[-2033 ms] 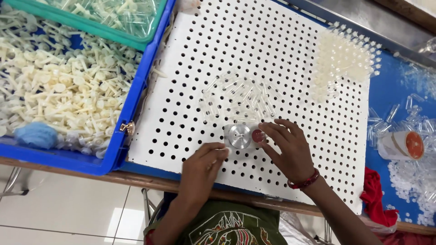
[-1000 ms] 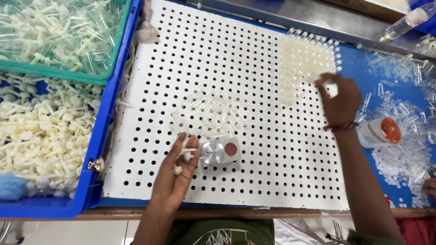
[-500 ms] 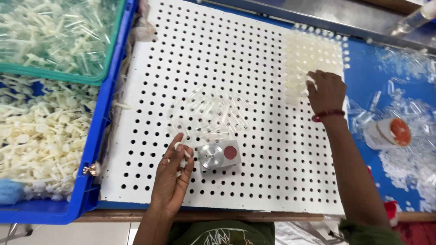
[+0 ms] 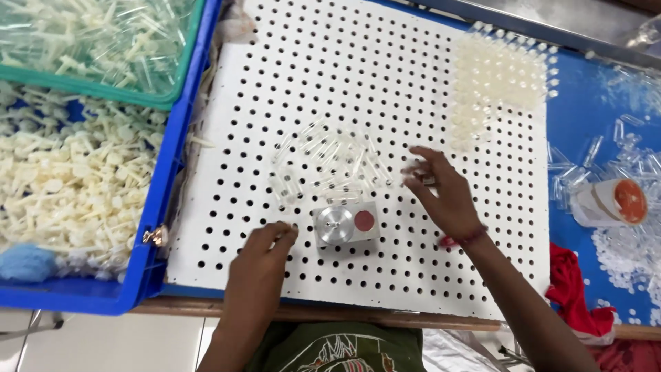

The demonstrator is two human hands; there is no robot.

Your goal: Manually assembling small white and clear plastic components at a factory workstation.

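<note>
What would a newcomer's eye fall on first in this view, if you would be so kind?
Most likely the big white perforated board that fills the middle, with a loose heap of clear little tubes at its centre and a block of pale pieces standing in its holes at the upper right. Just below the heap sits a small metal fixture, the left hand beside it and the right hand over the board.

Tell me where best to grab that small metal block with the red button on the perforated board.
Probably pinch the metal block across its left and right side walls, coming from above. It lies flat on the perforated board; the left hand is at its left, the loose clear tubes crowd behind.
</note>
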